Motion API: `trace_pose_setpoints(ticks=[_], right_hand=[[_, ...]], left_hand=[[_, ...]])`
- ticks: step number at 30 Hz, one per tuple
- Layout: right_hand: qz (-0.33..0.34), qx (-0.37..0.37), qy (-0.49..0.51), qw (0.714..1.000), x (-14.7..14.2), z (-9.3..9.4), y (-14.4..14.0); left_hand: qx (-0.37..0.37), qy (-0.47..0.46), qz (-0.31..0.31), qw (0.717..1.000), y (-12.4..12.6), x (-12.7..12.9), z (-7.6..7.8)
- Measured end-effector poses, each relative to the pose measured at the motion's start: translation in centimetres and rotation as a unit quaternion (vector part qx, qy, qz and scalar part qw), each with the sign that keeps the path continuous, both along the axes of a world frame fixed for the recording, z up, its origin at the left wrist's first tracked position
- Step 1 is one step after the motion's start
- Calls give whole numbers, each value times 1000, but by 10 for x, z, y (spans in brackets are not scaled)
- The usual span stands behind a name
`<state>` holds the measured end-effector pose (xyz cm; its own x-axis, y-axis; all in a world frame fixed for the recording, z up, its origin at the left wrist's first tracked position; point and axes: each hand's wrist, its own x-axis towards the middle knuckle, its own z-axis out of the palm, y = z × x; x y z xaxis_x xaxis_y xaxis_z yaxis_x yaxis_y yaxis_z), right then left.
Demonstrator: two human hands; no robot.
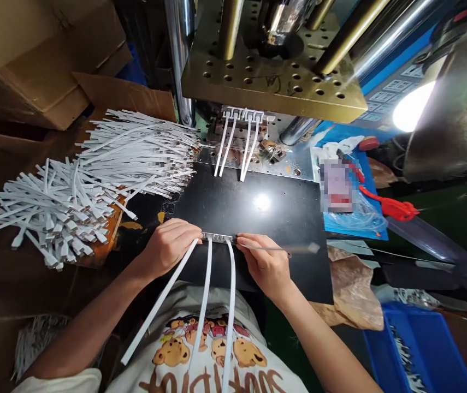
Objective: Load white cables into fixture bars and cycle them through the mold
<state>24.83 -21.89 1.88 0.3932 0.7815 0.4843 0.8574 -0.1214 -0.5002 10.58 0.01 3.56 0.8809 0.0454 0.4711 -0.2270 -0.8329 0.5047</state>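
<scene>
My left hand [170, 244] and my right hand [265, 263] pinch the two ends of a small metal bar [219, 237] on a black plate [266, 218]. Three white flat straps [205, 295] hang from that bar toward my chest. My right hand also holds a thin metal rod [282, 249] that points to the right. Farther back, several white straps [237, 142] sit in a fixture under the brass press plate [270, 71].
A large heap of white straps [94, 180] lies to the left on cardboard. Cardboard boxes [40, 54] stand at the back left. A red tool [389, 204] lies on a blue mat at the right, a bright lamp [413, 106] above it, a blue bin [417, 349] low right.
</scene>
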Motion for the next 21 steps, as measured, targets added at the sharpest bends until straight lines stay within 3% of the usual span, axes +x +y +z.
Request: trace_pose_setpoints(ticks=[10, 21], right_hand=[[31, -30, -36, 998, 2, 1, 4], [28, -18, -37, 999, 3, 4, 8]], left_hand=[[80, 26, 18, 996, -2, -2, 9], [91, -21, 15, 996, 3, 2, -6]])
